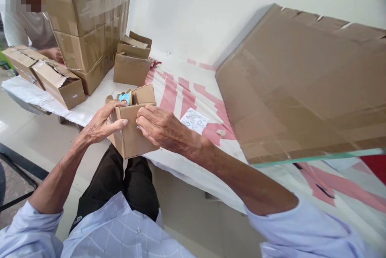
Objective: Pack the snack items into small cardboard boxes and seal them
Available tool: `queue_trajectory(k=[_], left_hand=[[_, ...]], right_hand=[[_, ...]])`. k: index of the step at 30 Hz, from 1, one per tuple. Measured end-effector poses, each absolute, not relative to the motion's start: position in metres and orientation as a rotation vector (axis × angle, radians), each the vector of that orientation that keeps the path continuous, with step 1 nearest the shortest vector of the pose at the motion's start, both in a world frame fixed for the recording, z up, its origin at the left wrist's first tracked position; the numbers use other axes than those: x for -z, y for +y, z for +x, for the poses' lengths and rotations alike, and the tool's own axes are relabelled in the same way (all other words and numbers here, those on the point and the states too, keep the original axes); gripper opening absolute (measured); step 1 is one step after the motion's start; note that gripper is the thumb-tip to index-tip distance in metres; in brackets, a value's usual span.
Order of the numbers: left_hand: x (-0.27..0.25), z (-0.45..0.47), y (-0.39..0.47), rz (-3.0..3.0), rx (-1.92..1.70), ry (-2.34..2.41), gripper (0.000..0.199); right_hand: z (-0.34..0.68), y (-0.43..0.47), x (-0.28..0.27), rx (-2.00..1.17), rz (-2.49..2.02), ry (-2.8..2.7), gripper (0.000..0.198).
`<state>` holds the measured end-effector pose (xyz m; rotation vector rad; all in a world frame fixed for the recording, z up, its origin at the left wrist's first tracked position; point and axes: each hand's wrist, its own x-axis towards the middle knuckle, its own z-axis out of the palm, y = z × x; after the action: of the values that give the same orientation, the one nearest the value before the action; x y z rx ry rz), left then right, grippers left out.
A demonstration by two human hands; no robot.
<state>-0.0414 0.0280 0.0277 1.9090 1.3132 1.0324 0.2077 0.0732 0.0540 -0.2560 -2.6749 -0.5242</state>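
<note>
Left of the frame's centre, my left hand [101,125] holds a flat-sided cardboard box [135,141]; my curled right hand [159,126] touches it, grip unclear to me.

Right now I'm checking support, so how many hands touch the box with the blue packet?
2: the left hand at the box's left corner, the right hand on its near side.

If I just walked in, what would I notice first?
Probably the big taped cardboard panel on the right, and the tall stack of taped boxes at the upper left. Next comes the small open box near the middle, where the left hand and right hand touch it and a bright blue packet shows at its top.
</note>
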Motion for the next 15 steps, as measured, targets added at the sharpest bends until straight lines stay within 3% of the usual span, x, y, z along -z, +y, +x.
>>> queue_trajectory(k=[11,15], left_hand=[[-0.0299,-0.0431,0.0292,1.876,-1.023,1.297,0.060],[-0.0297,-0.0453,0.0327,1.874,-1.005,1.287,0.061]], right_hand=[[0.2158,0.0777,-0.0530,0.144,-0.254,-2.560,0.019],[0.2177,0.0808,-0.0549,0.171,-0.223,-2.571,0.019]])
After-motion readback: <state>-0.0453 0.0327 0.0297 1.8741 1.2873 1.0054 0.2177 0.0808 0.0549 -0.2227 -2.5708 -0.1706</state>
